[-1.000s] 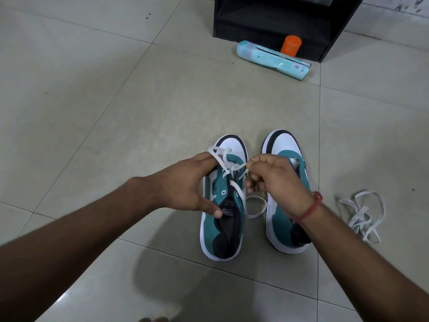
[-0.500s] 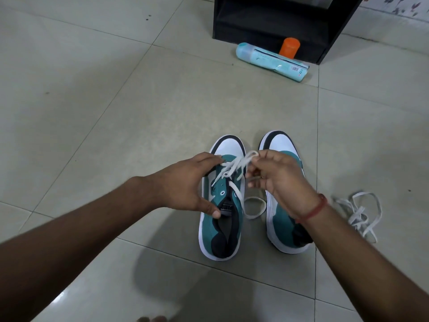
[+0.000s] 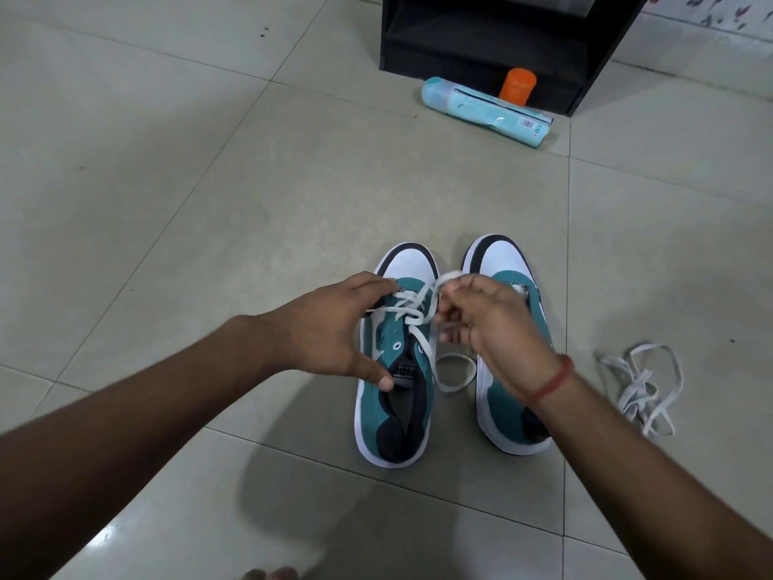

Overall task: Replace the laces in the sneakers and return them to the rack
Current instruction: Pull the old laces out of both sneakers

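Left sneaker: landmark; stands on the tiled floor, toe pointing away from the person. Teal upper, white toe cap and sole, dark lining, white tab on the tongue.
Lace in work: white, flat; crossed through the eyelets nearest the toe only. Eyelets nearer the heel are empty. One slack loop lies on the floor just right of the left sneaker, between the pair.
Left hand: fingers at the sneaker's toe-end eyelets, thumb down by the tongue; judged to be steadying the shoe so the lace can be drawn. Whether the fingertips pinch the lace cannot be told.
Right hand: fingers closed together on the lace end, raised just right of the toe-end eyelets; judged to be pulling slack through.
Right sneaker: just right of the landmark, parallel, partly hidden by the right hand; lacing cannot be read.
Loose lace: white tangle on the floor, well right of both shoes; likely the second lace, waiting.
Rack: black, well beyond the toes; a pale blue bottle and orange cap lie before it.
Progress: early; lacing barely begun.
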